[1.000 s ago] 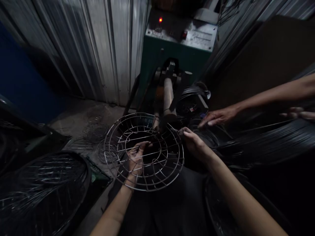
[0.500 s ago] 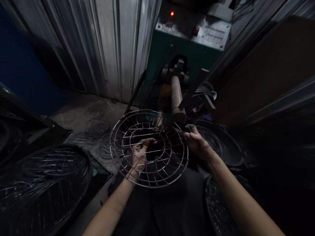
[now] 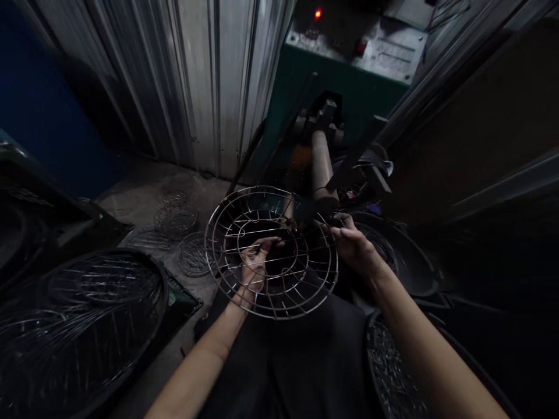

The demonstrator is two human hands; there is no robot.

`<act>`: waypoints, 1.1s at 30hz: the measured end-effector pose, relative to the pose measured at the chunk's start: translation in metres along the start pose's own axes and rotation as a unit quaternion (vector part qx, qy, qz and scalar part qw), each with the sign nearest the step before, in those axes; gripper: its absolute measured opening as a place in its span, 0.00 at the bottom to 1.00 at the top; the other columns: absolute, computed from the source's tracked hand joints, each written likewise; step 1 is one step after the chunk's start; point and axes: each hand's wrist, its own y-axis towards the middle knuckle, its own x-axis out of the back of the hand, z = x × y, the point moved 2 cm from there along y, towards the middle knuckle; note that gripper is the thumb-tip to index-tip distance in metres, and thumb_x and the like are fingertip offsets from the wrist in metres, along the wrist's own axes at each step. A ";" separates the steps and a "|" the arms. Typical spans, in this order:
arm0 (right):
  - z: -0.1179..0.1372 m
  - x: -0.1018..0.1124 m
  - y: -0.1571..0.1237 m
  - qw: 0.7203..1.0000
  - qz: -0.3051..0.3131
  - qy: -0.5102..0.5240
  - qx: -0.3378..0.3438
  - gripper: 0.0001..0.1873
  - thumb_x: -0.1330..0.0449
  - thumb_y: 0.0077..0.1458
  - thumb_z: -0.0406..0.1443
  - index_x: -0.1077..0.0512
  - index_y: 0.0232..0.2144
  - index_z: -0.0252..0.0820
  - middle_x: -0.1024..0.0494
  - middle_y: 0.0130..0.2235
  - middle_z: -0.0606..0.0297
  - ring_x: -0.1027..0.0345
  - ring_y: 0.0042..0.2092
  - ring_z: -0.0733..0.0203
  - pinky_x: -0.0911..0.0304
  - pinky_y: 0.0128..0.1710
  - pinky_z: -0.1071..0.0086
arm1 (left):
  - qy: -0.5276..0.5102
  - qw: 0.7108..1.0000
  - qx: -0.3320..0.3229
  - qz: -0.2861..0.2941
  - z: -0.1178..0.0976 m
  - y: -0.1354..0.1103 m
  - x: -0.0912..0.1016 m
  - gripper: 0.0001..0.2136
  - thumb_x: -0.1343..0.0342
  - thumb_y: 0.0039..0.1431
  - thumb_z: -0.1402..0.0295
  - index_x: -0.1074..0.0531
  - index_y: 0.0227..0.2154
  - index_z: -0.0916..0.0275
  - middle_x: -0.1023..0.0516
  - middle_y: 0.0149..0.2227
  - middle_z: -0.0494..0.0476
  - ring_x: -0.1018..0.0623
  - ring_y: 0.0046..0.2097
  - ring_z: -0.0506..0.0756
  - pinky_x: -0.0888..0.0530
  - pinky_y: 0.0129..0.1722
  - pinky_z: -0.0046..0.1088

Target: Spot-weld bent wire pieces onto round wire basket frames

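A round wire basket [image 3: 271, 316], made of concentric rings joined by short cross wires, is held in front of the machine's lower arm. My left hand [image 3: 254, 265] is under its middle and shows through the wires, fingers closed together on the wirework. At the right rim is my right hand [image 3: 356, 247], its thumb and fingers pinched on the basket's edge. The dark shadow there hides its fingertips. Just beyond the basket, the machine's thick metal cylinder [image 3: 322, 166] points down toward the rim between my hands.
A green machine [image 3: 362, 87] with a lit red lamp [image 3: 318, 14] stands ahead against corrugated metal sheets [image 3: 196, 87]. Wire rings [image 3: 177, 220] lie on the floor to the left. A large tub [image 3: 161, 279] of wire parts stands at left. More tubs [image 3: 371, 361] are at right.
The view has shifted, so the machine appears higher and further right. The basket is slightly higher and further right in view, its tilt a little changed. Both hands keep their places on it.
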 end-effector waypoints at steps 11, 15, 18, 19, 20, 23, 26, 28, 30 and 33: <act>-0.003 0.007 0.003 1.000 0.016 -0.008 0.008 0.16 0.42 0.40 0.38 0.41 0.33 0.51 0.26 0.33 0.72 0.31 0.44 0.57 0.43 0.51 0.58 | 0.043 0.999 -0.022 0.007 0.001 0.002 -0.002 0.11 0.41 0.55 0.59 0.23 0.30 0.63 0.20 0.32 0.56 0.20 0.36 0.53 0.24 0.42 0.28; -0.004 0.008 0.004 1.000 0.013 -0.004 0.006 0.18 0.41 0.40 0.40 0.41 0.36 0.51 0.24 0.36 0.71 0.31 0.46 0.56 0.43 0.52 0.56 | 0.055 0.998 -0.011 0.006 0.001 0.003 0.000 0.13 0.40 0.53 0.58 0.23 0.30 0.64 0.20 0.32 0.57 0.20 0.36 0.55 0.24 0.40 0.29; -0.007 0.006 0.001 1.000 0.013 0.003 -0.002 0.21 0.41 0.39 0.41 0.42 0.38 0.52 0.24 0.35 0.70 0.31 0.46 0.54 0.40 0.49 0.56 | 0.054 0.998 -0.010 -0.015 0.000 0.003 0.000 0.14 0.38 0.51 0.56 0.23 0.30 0.64 0.20 0.31 0.58 0.20 0.35 0.55 0.23 0.38 0.28; -0.007 0.005 -0.001 1.000 0.012 0.006 -0.002 0.22 0.40 0.39 0.42 0.42 0.39 0.53 0.24 0.34 0.70 0.31 0.47 0.54 0.40 0.48 0.56 | 0.046 0.999 -0.012 -0.025 -0.001 0.003 0.000 0.14 0.38 0.49 0.56 0.23 0.29 0.65 0.20 0.31 0.58 0.20 0.34 0.55 0.23 0.38 0.29; -0.008 0.003 -0.004 1.000 0.010 0.011 0.000 0.23 0.40 0.38 0.42 0.42 0.39 0.53 0.25 0.33 0.70 0.31 0.47 0.53 0.39 0.47 0.56 | 0.038 0.999 -0.014 -0.033 -0.001 0.003 0.000 0.15 0.37 0.48 0.56 0.24 0.28 0.65 0.20 0.31 0.58 0.20 0.34 0.56 0.22 0.38 0.30; -0.010 -0.002 -0.013 1.000 0.002 0.023 0.016 0.25 0.38 0.38 0.42 0.43 0.40 0.54 0.25 0.33 0.70 0.31 0.47 0.53 0.38 0.44 0.57 | 0.007 0.999 -0.016 -0.042 -0.002 0.005 -0.001 0.16 0.35 0.46 0.56 0.26 0.29 0.65 0.21 0.30 0.57 0.20 0.33 0.57 0.22 0.38 0.32; -0.013 -0.004 -0.019 0.999 0.001 0.026 0.032 0.27 0.36 0.39 0.42 0.44 0.41 0.54 0.24 0.39 0.69 0.30 0.46 0.53 0.37 0.44 0.56 | -0.029 0.998 -0.016 -0.053 -0.003 0.005 -0.001 0.20 0.33 0.43 0.58 0.31 0.36 0.63 0.21 0.29 0.53 0.19 0.32 0.56 0.22 0.35 0.31; -0.015 -0.003 -0.021 0.998 -0.001 0.030 0.047 0.27 0.36 0.39 0.42 0.45 0.41 0.54 0.24 0.41 0.68 0.31 0.47 0.53 0.38 0.45 0.55 | -0.036 0.998 -0.007 -0.055 -0.003 0.005 -0.001 0.23 0.33 0.44 0.59 0.34 0.41 0.61 0.21 0.29 0.53 0.20 0.32 0.55 0.23 0.35 0.30; -0.017 -0.001 -0.020 0.998 -0.004 0.027 0.060 0.27 0.35 0.40 0.42 0.45 0.41 0.55 0.24 0.42 0.67 0.31 0.48 0.52 0.38 0.46 0.55 | -0.030 0.998 0.017 -0.047 -0.001 0.004 -0.001 0.24 0.34 0.45 0.60 0.34 0.44 0.62 0.21 0.31 0.55 0.20 0.32 0.54 0.24 0.36 0.28; -0.019 0.002 -0.019 0.998 0.001 0.011 0.063 0.28 0.35 0.40 0.41 0.45 0.41 0.55 0.25 0.45 0.66 0.31 0.48 0.51 0.37 0.46 0.54 | -0.023 0.997 0.044 -0.053 0.001 0.004 0.000 0.24 0.34 0.45 0.59 0.33 0.45 0.63 0.21 0.31 0.55 0.20 0.31 0.53 0.24 0.36 0.27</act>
